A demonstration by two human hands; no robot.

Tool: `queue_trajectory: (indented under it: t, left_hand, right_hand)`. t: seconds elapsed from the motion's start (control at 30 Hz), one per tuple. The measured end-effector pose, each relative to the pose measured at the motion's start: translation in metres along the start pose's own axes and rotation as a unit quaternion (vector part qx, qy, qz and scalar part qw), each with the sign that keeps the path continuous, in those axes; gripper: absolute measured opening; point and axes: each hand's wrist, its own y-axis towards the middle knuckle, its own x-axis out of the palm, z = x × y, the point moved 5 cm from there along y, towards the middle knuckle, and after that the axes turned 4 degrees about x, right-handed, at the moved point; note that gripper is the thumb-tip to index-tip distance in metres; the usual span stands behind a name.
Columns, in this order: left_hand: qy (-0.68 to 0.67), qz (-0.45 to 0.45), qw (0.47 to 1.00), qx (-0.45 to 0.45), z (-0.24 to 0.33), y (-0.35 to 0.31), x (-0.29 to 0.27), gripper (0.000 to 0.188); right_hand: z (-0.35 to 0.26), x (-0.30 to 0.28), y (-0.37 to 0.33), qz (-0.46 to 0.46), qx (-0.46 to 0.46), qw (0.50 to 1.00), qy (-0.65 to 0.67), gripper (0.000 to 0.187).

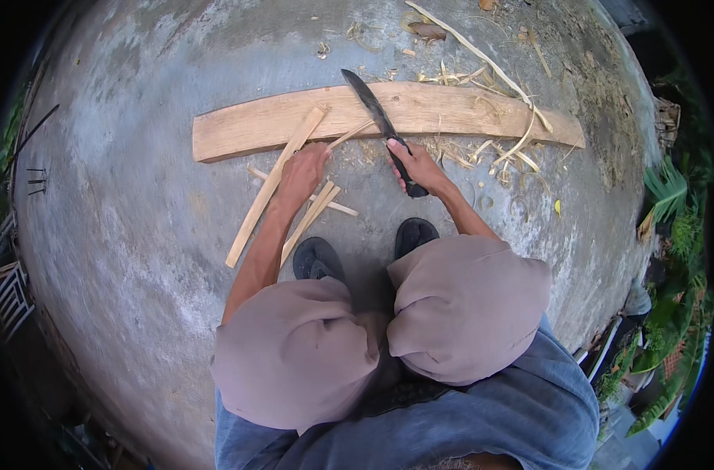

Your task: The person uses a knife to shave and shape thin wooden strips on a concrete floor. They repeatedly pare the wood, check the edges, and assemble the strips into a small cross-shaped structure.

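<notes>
In my right hand (416,168) is the black handle of a machete (369,102). Its dark blade points up and to the left, crossing over a long wooden plank (247,127) on the ground. My left hand (304,172) has its fingers closed around a thin wood strip (349,135), whose far end meets the blade near the plank's front edge. A wider wooden slat (257,213) lies beside my left wrist, its upper end resting over the plank. Several narrow strips (311,215) lie on the ground just right of my left forearm.
Curled wood shavings (521,157) are scattered along the plank's right part and behind it. A long pale stick (474,48) slants across its right end. My feet in dark footwear (318,258) stand on the concrete (137,196) close in front. Green plants (670,227) line the right side.
</notes>
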Motion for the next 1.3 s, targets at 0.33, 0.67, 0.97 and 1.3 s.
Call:
queue_trajectory:
  t: [0.33,0.67,0.97,1.3]
  left_hand:
    - [-0.056,0.032,0.993,-0.098,0.004,-0.001,-0.007,0.033]
    - [0.020,0.060,0.996,-0.061,0.022,0.001,-0.008,0.027]
    - [0.050,0.100,0.993,-0.030,0.015,-0.008,-0.007,0.023]
    - [0.033,0.096,0.995,-0.017,0.014,-0.003,-0.006,0.023]
  right_hand:
    - [-0.005,-0.009,-0.013,0.071,-0.045,0.986,-0.143,0.062]
    - [-0.019,-0.002,-0.020,0.122,-0.062,0.972,-0.192,0.059]
    - [-0.099,-0.006,-0.066,0.222,-0.298,0.927,0.058,0.042]
    - [-0.016,0.004,-0.010,0.076,0.008,0.994,-0.082,0.060]
